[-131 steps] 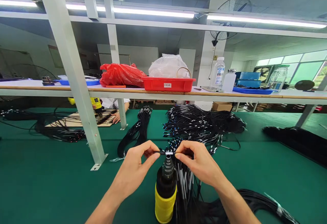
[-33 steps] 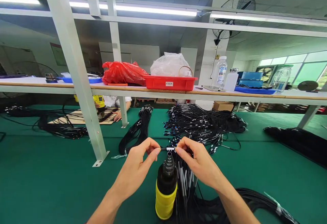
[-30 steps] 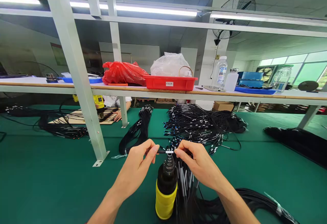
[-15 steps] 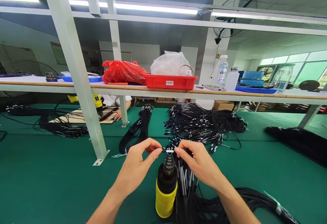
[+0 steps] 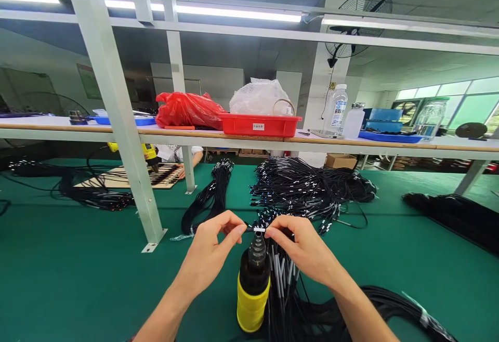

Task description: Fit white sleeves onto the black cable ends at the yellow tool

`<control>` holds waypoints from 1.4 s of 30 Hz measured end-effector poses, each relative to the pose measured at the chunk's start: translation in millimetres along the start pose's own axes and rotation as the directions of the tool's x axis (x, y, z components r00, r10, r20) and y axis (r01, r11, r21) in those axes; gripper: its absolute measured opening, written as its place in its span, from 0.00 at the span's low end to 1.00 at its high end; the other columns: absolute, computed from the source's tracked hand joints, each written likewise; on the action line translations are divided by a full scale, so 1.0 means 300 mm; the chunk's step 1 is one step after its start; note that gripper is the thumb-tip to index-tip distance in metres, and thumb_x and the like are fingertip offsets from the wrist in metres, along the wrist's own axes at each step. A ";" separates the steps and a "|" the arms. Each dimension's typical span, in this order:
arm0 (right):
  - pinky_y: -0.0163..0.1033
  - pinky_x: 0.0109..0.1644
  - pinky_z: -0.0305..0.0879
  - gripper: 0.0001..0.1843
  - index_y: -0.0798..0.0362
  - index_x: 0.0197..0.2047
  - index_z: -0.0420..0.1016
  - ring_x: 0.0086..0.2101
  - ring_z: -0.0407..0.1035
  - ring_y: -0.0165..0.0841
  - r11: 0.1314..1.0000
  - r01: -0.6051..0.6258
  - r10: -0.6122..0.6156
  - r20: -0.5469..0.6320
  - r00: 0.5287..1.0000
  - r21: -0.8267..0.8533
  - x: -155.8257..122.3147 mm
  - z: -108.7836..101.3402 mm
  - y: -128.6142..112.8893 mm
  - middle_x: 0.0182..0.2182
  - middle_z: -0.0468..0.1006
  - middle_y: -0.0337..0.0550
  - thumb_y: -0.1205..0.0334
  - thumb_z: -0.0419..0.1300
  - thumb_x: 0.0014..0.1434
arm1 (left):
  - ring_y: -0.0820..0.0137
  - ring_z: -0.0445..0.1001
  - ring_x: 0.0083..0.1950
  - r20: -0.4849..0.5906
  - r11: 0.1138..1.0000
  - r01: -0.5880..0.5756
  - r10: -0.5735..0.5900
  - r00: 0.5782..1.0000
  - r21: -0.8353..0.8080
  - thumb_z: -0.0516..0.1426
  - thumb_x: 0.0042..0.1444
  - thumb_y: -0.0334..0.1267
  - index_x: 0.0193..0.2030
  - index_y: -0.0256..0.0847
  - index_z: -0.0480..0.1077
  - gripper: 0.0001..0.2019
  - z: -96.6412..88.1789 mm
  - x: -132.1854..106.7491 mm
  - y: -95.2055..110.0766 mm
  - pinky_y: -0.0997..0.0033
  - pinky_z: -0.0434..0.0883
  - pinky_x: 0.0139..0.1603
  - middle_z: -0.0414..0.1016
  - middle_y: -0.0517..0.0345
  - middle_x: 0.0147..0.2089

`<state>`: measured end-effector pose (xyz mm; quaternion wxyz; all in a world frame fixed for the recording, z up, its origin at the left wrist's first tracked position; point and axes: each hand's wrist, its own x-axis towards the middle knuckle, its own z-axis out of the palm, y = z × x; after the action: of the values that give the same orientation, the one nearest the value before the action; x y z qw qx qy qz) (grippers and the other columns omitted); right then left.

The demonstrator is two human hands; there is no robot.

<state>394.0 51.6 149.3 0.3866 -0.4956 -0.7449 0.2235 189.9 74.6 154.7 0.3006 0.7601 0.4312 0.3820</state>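
My left hand (image 5: pixel 218 246) pinches the black end of a thin cable between thumb and fingertips. My right hand (image 5: pixel 302 246) pinches the other side, where a short white sleeve (image 5: pixel 259 229) bridges the gap between both hands. Directly under the sleeve stands a yellow and black heat gun (image 5: pixel 252 300), upright, its spiral metal nozzle (image 5: pixel 258 251) pointing up. Whether the sleeve touches the nozzle tip I cannot tell. Right of the gun lies a bundle of black cables with grey sleeves (image 5: pixel 281 272), partly behind my right hand and forearm.
Black cable piles (image 5: pixel 307 183) and a tied cable bundle (image 5: pixel 210 196) lie on the green table (image 5: pixel 78 269). A white post (image 5: pixel 132 175) rises at left. Overhead, a shelf holds a red bin (image 5: pixel 259 125). Across the table, a co-worker's arm (image 5: pixel 191 160) shows near another yellow heat gun (image 5: pixel 149 154).
My hands hold the sleeve over the nozzle almost unchanged, with only a tiny shift. Across the table, the co-worker's hand and yellow heat gun have moved slightly right.
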 end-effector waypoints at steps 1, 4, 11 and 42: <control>0.34 0.33 0.55 0.14 0.53 0.31 0.74 0.29 0.64 0.29 1.000 0.010 -0.010 0.010 1.000 -0.014 -0.001 -0.002 0.000 0.27 0.74 0.36 0.59 0.52 0.65 | 0.71 0.68 0.34 -0.012 1.000 -0.004 0.004 1.000 -0.017 0.53 0.62 0.45 0.33 0.43 0.69 0.10 0.001 0.000 -0.002 0.73 0.65 0.38 0.70 0.64 0.30; 0.34 0.34 0.55 0.14 0.53 0.32 0.75 0.30 0.65 0.29 0.999 0.034 -0.034 0.015 0.999 -0.034 -0.002 -0.006 -0.001 0.28 0.75 0.36 0.60 0.52 0.65 | 0.71 0.69 0.37 -0.027 0.999 -0.015 0.014 1.000 -0.048 0.54 0.61 0.44 0.37 0.44 0.69 0.07 0.002 -0.002 -0.005 0.73 0.66 0.40 0.71 0.64 0.33; 0.34 0.33 0.56 0.11 0.53 0.29 0.72 0.29 0.64 0.29 0.998 0.058 -0.059 -0.025 0.998 -0.032 0.001 -0.013 0.002 0.26 0.74 0.35 0.62 0.55 0.63 | 0.72 0.67 0.34 -0.008 1.000 -0.021 0.021 1.000 -0.004 0.52 0.62 0.45 0.33 0.43 0.69 0.11 0.004 0.000 -0.005 0.72 0.65 0.37 0.69 0.65 0.30; 0.36 0.33 0.59 0.16 0.53 0.32 0.75 0.30 0.66 0.31 1.000 -0.025 0.026 -0.117 0.993 0.010 0.001 -0.020 0.028 0.28 0.76 0.39 0.55 0.51 0.64 | 0.68 0.72 0.41 -0.109 0.998 0.025 -0.032 0.994 -0.066 0.51 0.63 0.48 0.45 0.46 0.66 0.12 -0.015 -0.041 -0.011 0.68 0.68 0.44 0.71 0.60 0.37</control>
<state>403.5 55.0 146.9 0.4291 -0.5156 -0.7136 0.2020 180.5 65.7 150.5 0.3061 0.7216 0.4454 0.4328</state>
